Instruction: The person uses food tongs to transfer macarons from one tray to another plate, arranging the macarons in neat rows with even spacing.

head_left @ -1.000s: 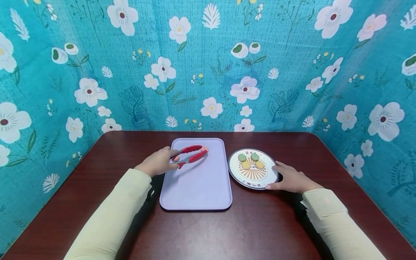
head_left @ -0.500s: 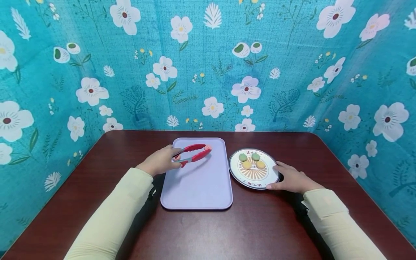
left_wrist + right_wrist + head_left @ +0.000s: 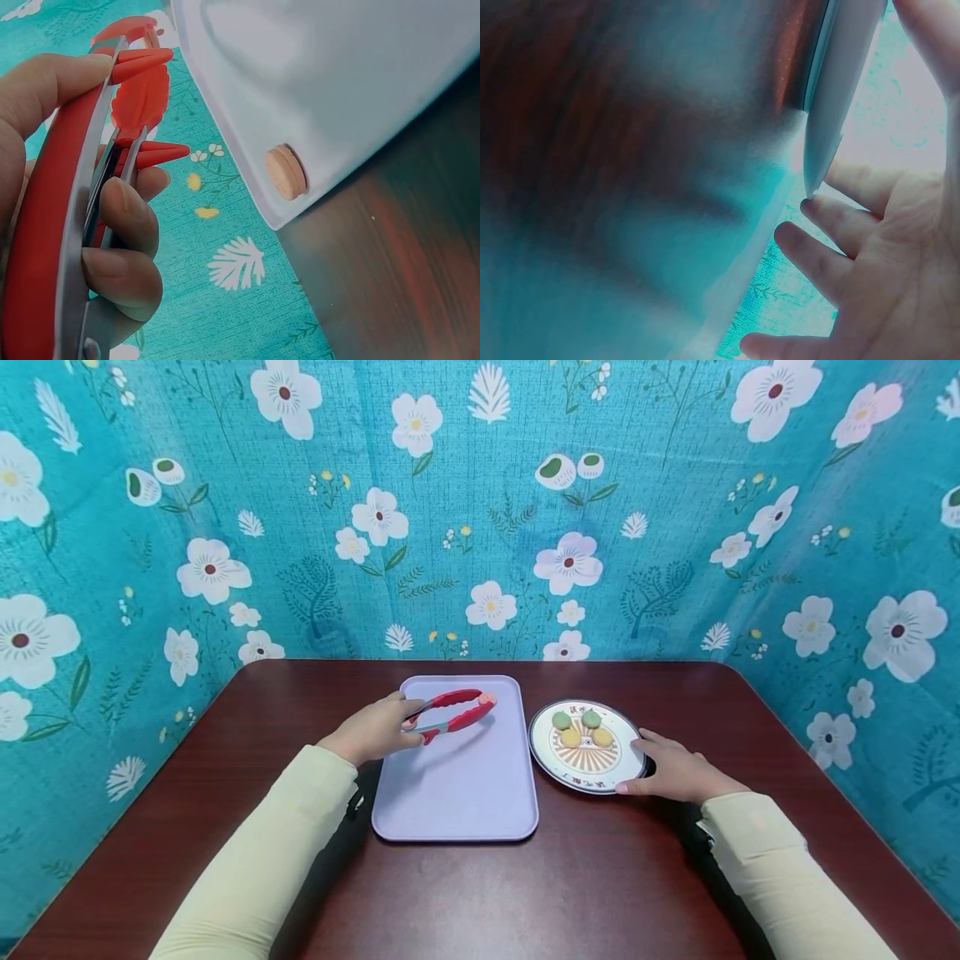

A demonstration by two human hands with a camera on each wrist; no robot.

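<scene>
My left hand point(image 3: 375, 731) grips red-and-silver tongs point(image 3: 465, 716) above the lilac tray point(image 3: 457, 802). Between the tong tips sits a small pink piece point(image 3: 487, 700), mostly covered by them in the left wrist view. A pink macaron point(image 3: 285, 172) lies in a corner of the tray. My right hand point(image 3: 678, 768) is at the right edge of the round white plate point(image 3: 622, 760), fingers spread and fairly straight, thumb by the near rim. In the right wrist view, fingertips meet the plate's edge point(image 3: 840, 97). The plate bears two green macarons point(image 3: 591, 719) and two yellow macarons point(image 3: 571, 738).
Tray and plate stand side by side on a dark brown table point(image 3: 465, 902), a narrow gap between them. A blue flowered cloth point(image 3: 450, 527) hangs behind the table and along both sides.
My left hand and the tongs have shifted slightly to the right over the tray, with the pink piece still between the tips. My right hand stays at the plate's edge.
</scene>
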